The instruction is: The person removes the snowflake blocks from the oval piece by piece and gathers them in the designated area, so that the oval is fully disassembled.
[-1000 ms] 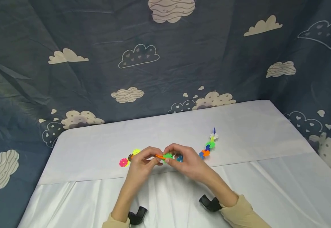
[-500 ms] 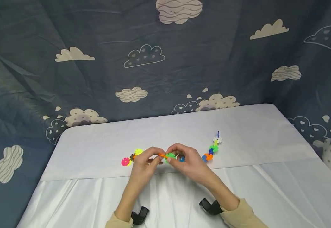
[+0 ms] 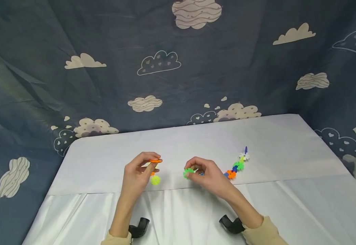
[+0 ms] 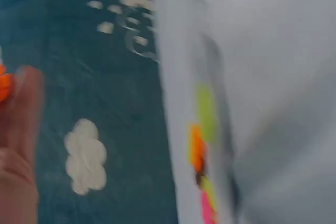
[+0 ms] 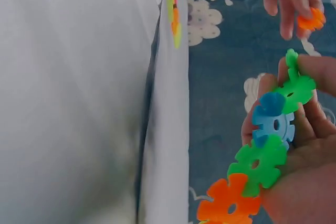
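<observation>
My left hand (image 3: 136, 175) pinches an orange notched flower disc (image 3: 156, 161) between thumb and fingers, raised over the table. The right wrist view also shows this orange disc (image 5: 311, 20). My right hand (image 3: 207, 175) pinches a green flower disc (image 3: 188, 173), the end of a linked chain. Beside my right palm the chain continues through blue (image 5: 275, 124), green (image 5: 257, 163) and orange (image 5: 231, 203) discs. Its far part, with a white disc (image 3: 244, 156), trails to the right. A gap separates the two hands. Near my left hand lies another short chain with a yellow disc (image 3: 155, 180), partly hidden.
A white cloth (image 3: 273, 146) covers the table, with a seam across its front part. Behind it hangs a dark curtain (image 3: 110, 81) with cloud prints. Black curved mounts (image 3: 139, 228) sit at both wrists. The left wrist view is blurred.
Earlier the hands were together, with the orange disc against the green one. Now they are apart: my left hand has moved left with the orange disc, while my right keeps the green one.
</observation>
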{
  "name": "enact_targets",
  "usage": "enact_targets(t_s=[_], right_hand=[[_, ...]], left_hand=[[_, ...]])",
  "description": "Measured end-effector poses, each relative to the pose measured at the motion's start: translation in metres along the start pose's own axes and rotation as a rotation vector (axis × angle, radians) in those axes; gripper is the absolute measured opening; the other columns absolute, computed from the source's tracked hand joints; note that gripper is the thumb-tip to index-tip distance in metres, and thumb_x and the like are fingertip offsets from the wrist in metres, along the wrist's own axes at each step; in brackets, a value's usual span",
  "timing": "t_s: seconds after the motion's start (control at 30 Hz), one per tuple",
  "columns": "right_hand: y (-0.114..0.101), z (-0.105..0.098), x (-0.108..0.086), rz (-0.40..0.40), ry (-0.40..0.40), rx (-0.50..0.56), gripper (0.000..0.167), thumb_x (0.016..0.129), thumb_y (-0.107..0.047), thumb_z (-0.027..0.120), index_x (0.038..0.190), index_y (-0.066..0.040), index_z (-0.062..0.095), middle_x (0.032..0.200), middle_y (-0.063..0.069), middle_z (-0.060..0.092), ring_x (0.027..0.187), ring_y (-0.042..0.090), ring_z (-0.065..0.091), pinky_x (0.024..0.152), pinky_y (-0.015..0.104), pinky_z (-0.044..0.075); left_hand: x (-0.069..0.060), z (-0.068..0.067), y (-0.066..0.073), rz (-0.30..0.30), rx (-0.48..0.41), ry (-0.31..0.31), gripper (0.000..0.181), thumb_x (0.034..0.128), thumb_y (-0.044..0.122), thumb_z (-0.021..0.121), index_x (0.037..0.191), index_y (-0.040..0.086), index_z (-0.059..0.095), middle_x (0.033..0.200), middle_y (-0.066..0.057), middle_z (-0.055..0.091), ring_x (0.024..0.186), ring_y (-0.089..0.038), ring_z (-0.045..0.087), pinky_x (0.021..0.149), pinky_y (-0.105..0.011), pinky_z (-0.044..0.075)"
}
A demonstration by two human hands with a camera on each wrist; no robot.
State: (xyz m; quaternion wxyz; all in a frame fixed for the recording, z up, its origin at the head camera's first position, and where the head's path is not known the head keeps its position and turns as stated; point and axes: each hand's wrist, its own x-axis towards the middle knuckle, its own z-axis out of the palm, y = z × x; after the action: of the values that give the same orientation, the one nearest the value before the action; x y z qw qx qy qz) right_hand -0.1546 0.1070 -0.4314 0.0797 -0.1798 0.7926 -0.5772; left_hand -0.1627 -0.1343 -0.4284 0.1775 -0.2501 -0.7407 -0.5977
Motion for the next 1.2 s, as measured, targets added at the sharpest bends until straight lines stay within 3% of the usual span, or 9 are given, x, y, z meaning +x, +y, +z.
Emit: enact_targets(t_s=[0.2,0.33,0.43,0.53,0.63,0.77,0.97,1.07,1.2], right_hand=[[0.004,0.006,0.001,-0.022,0.010,-0.084,0.013,0.091,-0.017,0.071,0.101,-0.023,0.065,0.094,-0.008,0.065,0.089,0.014,0.061,0.076,0.034,0.051],[0.005,0.005,-0.003,-0.016,0.008,-0.105,0.012,0.092,-0.018,0.071,0.101,-0.023,0.066,0.093,-0.009,0.066,0.089,0.014,0.060,0.076,0.034,0.051],[0.006,0.004,-0.004,-0.025,0.022,-0.115,0.012,0.092,-0.018,0.071,0.101,-0.023,0.066,0.094,-0.010,0.067,0.090,0.014,0.060,0.077,0.035,0.050],[0.004,0.003,-0.003,-0.029,0.026,-0.118,0.012,0.092,-0.017,0.070,0.101,-0.023,0.066,0.094,-0.010,0.067,0.089,0.014,0.060,0.078,0.035,0.051],[0.002,0.003,-0.003,-0.034,0.028,-0.117,0.013,0.093,-0.012,0.068,0.103,-0.020,0.067,0.096,-0.010,0.067,0.089,0.014,0.060,0.079,0.033,0.051],[0.002,0.003,-0.002,-0.045,0.033,-0.111,0.020,0.092,-0.002,0.062,0.106,-0.015,0.068,0.099,-0.011,0.067,0.089,0.013,0.061,0.081,0.032,0.051],[0.003,0.003,-0.003,-0.055,0.026,-0.081,0.027,0.091,0.001,0.058,0.108,-0.018,0.067,0.102,-0.009,0.067,0.091,0.012,0.063,0.084,0.036,0.052],[0.002,0.003,-0.002,-0.071,0.030,-0.049,0.028,0.091,0.002,0.059,0.110,-0.019,0.065,0.103,-0.007,0.067,0.093,0.013,0.064,0.087,0.037,0.052],[0.000,0.003,-0.002,-0.084,0.026,-0.006,0.029,0.091,0.003,0.059,0.111,-0.017,0.064,0.104,-0.004,0.066,0.095,0.014,0.063,0.089,0.035,0.051]], left_hand=[[0.000,-0.009,0.001,-0.040,0.370,0.090,0.023,0.0867,-0.006,0.070,0.103,0.010,0.073,0.097,0.003,0.069,0.082,-0.014,0.064,0.060,-0.018,0.051],[0.002,-0.021,0.002,-0.117,0.465,0.201,0.029,0.0875,-0.007,0.066,0.112,0.006,0.071,0.093,-0.003,0.069,0.080,-0.016,0.061,0.064,-0.025,0.052],[0.002,-0.030,0.002,-0.260,0.516,0.206,0.036,0.0919,0.002,0.063,0.127,0.005,0.064,0.124,-0.011,0.061,0.109,-0.026,0.059,0.086,-0.041,0.052],[0.000,-0.032,0.001,-0.392,0.548,0.159,0.043,0.0955,0.013,0.061,0.138,0.006,0.055,0.154,-0.010,0.033,0.137,-0.032,0.038,0.103,-0.054,0.039],[-0.001,-0.024,0.003,-0.430,0.527,0.089,0.043,0.0970,0.018,0.060,0.139,0.009,0.053,0.160,-0.004,0.021,0.142,-0.031,0.030,0.105,-0.056,0.038],[-0.003,-0.002,0.008,-0.374,0.479,-0.031,0.035,0.0965,0.017,0.062,0.131,0.011,0.061,0.151,-0.001,0.038,0.134,-0.027,0.043,0.099,-0.051,0.044],[-0.010,0.033,0.015,-0.326,0.301,-0.236,0.016,0.0957,0.020,0.065,0.111,0.019,0.068,0.112,0.009,0.063,0.102,-0.011,0.060,0.085,-0.036,0.052],[-0.012,0.042,0.016,-0.318,0.229,-0.265,0.010,0.0940,0.019,0.068,0.104,0.021,0.068,0.097,0.012,0.063,0.089,-0.007,0.061,0.079,-0.031,0.053],[-0.013,0.048,0.017,-0.332,0.185,-0.237,0.012,0.0911,0.015,0.071,0.100,0.021,0.066,0.087,0.012,0.063,0.081,-0.007,0.061,0.074,-0.028,0.053]])
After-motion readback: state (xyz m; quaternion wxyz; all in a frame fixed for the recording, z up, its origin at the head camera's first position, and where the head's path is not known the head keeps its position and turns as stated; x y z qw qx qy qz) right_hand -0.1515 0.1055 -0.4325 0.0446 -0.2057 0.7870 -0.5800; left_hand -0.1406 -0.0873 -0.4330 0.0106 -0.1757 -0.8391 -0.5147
